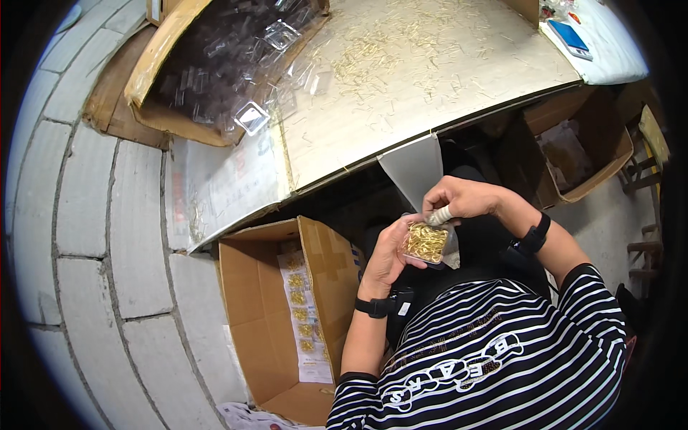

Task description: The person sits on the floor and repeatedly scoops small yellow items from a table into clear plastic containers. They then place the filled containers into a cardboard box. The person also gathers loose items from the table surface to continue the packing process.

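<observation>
My left hand (388, 252) is wrapped round a small clear plastic box (412, 259), held in front of my body. Small gold-coloured bent wire pieces (428, 241) fill it. Closed at the box's far edge is my right hand (459, 198), its fingertips pinched together; what is between them is too small to make out. A white wrapping (438, 216) covers one of its fingers. Along the box's right side sticks out a translucent plastic flap (451, 252), perhaps its lid.
More gold wire pieces (373, 57) lie scattered over the pale tabletop (459, 93). Clear plastic boxes (252, 117) spill from a carton (143, 75) at the far left. A carton (258, 308) by my left arm holds filled packs; another carton (616, 158) stands under the table. A blue-screened device (570, 38) sits far right.
</observation>
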`<move>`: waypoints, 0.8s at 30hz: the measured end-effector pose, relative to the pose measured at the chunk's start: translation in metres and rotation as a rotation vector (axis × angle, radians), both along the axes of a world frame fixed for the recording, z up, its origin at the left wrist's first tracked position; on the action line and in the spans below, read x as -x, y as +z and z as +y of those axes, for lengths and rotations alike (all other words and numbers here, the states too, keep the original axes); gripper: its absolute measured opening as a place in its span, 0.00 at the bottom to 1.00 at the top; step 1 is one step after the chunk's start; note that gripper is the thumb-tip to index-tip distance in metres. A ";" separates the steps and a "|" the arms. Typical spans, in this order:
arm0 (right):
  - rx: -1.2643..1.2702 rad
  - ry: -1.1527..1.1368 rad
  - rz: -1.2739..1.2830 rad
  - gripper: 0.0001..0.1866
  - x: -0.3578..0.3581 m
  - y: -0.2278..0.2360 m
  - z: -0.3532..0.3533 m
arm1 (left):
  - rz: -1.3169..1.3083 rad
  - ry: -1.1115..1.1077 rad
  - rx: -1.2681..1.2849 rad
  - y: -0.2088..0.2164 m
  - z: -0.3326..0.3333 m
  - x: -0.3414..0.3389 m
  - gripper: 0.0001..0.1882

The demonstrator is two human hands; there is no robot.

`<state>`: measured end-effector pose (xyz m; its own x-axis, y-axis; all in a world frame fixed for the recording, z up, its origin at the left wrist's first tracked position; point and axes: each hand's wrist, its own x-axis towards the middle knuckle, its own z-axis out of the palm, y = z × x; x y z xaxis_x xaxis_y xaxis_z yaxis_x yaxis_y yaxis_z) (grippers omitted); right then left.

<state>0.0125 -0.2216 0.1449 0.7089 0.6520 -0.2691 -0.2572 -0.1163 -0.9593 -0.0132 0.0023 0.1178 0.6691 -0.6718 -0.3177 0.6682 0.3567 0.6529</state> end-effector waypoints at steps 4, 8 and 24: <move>-0.007 -0.317 -0.017 0.08 0.004 -0.015 0.005 | -0.016 0.085 -0.126 -0.012 -0.007 0.001 0.17; 0.018 -0.389 0.015 0.07 0.013 -0.015 -0.001 | -0.017 0.289 -0.180 -0.019 -0.012 0.010 0.14; 0.303 -0.479 -0.670 0.06 0.031 -0.010 0.021 | -0.050 0.369 -0.161 -0.011 -0.023 0.015 0.13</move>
